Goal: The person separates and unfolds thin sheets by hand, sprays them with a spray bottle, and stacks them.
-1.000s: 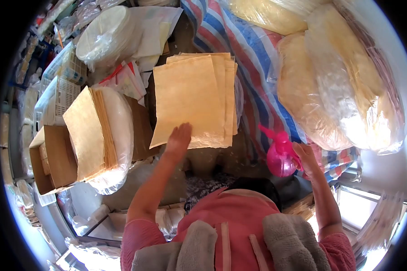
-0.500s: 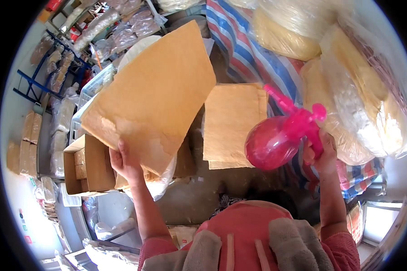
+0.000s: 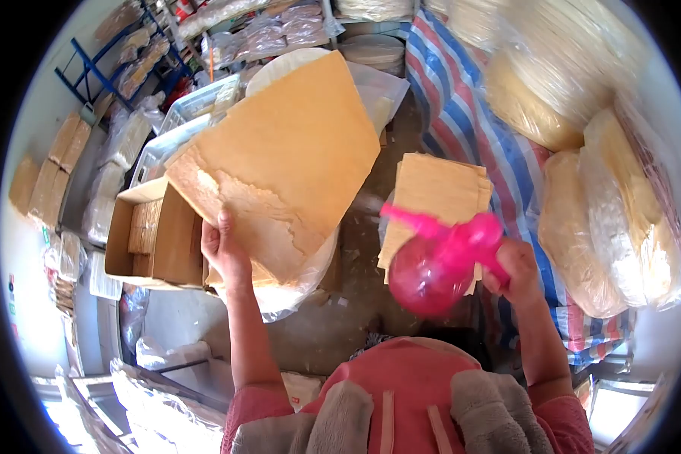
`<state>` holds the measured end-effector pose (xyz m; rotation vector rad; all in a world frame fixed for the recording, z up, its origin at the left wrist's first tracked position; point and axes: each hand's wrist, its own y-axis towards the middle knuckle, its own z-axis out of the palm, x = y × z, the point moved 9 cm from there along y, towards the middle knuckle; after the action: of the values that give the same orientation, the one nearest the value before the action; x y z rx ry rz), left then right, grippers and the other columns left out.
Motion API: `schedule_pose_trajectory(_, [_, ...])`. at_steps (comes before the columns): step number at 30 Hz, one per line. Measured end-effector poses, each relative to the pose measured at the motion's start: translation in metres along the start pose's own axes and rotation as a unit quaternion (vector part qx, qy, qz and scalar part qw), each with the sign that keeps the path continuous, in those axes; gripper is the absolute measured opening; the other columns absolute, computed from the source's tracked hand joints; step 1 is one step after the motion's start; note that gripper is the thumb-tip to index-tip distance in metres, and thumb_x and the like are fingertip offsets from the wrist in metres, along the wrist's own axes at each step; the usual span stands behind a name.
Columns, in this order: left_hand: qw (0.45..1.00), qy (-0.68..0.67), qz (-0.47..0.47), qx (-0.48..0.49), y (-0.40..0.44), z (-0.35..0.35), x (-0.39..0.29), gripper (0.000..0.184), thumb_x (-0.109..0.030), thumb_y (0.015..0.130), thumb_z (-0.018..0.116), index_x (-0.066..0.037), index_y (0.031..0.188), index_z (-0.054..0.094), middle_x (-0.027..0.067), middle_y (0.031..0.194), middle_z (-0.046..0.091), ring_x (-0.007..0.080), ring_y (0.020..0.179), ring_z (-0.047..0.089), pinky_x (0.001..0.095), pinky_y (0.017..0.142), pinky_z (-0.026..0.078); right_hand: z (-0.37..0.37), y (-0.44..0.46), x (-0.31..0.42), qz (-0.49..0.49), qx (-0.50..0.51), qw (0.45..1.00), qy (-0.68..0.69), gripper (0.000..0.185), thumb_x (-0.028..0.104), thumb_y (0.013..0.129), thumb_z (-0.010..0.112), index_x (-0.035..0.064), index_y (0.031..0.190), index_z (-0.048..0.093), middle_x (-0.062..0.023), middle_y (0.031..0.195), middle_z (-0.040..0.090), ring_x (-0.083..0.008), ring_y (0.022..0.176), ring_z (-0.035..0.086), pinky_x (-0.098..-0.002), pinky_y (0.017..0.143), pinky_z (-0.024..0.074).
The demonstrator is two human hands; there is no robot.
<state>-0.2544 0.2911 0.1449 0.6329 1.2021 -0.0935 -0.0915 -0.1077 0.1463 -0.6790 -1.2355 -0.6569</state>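
Observation:
My left hand (image 3: 227, 246) grips the lower left edge of a large tan sheet (image 3: 295, 144), thumb on top. The sheet is tilted up, and a paler, ragged-edged patch spreads over its lower part. My right hand (image 3: 516, 268) is wrapped around the handle of a pink spray bottle (image 3: 435, 272) with a round, see-through body. Its nozzle points left toward the sheet, with a faint whitish blur just off the tip. Below and behind the bottle lies a stack of smaller tan sheets (image 3: 435, 189), partly covered by it.
An open cardboard box (image 3: 178, 242) with small tan bundles stands at left, near pale plastic crates (image 3: 159, 151). On the right, large plastic-wrapped tan discs (image 3: 583, 219) rest on a striped tarp (image 3: 461, 98). Shelves with wrapped packs (image 3: 280, 30) line the back.
The spray bottle has moved down and left, closer to the large sheet. The whole view has shifted, and the sheet's pale patch shows a more distinct, wider ragged edge.

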Motion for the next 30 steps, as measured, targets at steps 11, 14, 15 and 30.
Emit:
schedule_pose_trajectory(11, [0.934,-0.180,-0.149,-0.271,0.018,-0.237,0.190,0.024,-0.011,0.089,0.051,0.007,0.104,0.053,0.0107,0.094,0.057,0.0215,0.089,0.054,0.0355,0.082,0.046,0.004,-0.003,-0.030,-0.019,-0.142,0.986,-0.082,0.046,0.046,0.088,0.043,0.0045,0.070,0.052,-0.0039,0.044,0.043,-0.0118,0.033,0.038,-0.0225,0.031,0.0279])
schedule_pose_trajectory(14, [0.898,-0.041,-0.244,-0.364,-0.025,-0.274,0.252,0.026,-0.013,0.088,0.054,0.010,0.097,0.054,0.0152,0.098,0.058,0.0239,0.086,0.057,0.0372,0.077,0.050,-0.022,-0.020,-0.047,0.007,-0.197,0.976,-0.091,0.043,0.042,0.089,0.046,0.0044,0.071,0.053,-0.0025,0.045,0.045,-0.0089,0.033,0.038,-0.0201,0.031,0.0267])
schedule_pose_trajectory(15, [0.882,-0.023,-0.273,-0.382,-0.039,-0.273,0.259,0.027,-0.014,0.087,0.055,0.011,0.096,0.054,0.0156,0.098,0.058,0.0245,0.086,0.058,0.0380,0.077,0.050,-0.034,-0.026,-0.053,0.011,-0.209,0.975,-0.077,0.041,0.041,0.089,0.047,0.0047,0.072,0.054,-0.0022,0.045,0.046,-0.0088,0.032,0.038,-0.0199,0.030,0.0271])
schedule_pose_trajectory(30, [0.781,-0.128,-0.340,-0.507,-0.086,-0.237,0.264,0.032,-0.013,0.086,0.056,0.010,0.107,0.050,0.0142,0.105,0.053,0.0280,0.095,0.052,0.0418,0.085,0.044,-0.102,-0.089,-0.066,0.030,-0.344,0.938,-0.033,0.034,0.042,0.088,0.048,0.0084,0.085,0.054,-0.0007,0.048,0.046,-0.0094,0.033,0.039,-0.0203,0.030,0.0300])
